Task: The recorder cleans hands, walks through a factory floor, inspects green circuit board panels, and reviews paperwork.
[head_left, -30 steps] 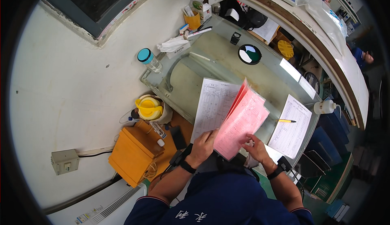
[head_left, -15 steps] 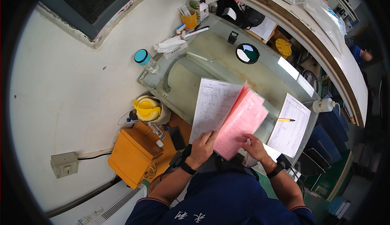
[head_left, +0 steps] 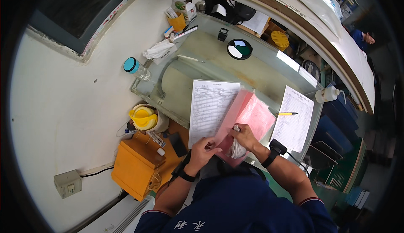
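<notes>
A stack of translucent pink sheets (head_left: 254,113) lies slanted near the table's front edge, its left leaf lifted and curled. My left hand (head_left: 202,154) is at the lower left edge of that leaf, the edge between its curled fingers and thumb. Over the pink sheets, my right hand (head_left: 248,138) is closed on a crumpled white cloth (head_left: 238,149), which hangs down below the fingers against the pink surface. Just left of the stack is a printed form (head_left: 210,106), partly covered by the pink leaf.
A second printed sheet (head_left: 293,119) with a yellow pen (head_left: 287,114) lies to the right, beside a white squeeze bottle (head_left: 327,94). Farther back are a round black-rimmed dish (head_left: 240,49), a tissue box (head_left: 163,55) and a teal-lidded jar (head_left: 136,69). An orange cabinet (head_left: 134,165) stands at left.
My right hand has moved left and up over the pink sheets with the white cloth. The pink leaf's left side has curled up, and my left hand has shifted slightly left and down.
</notes>
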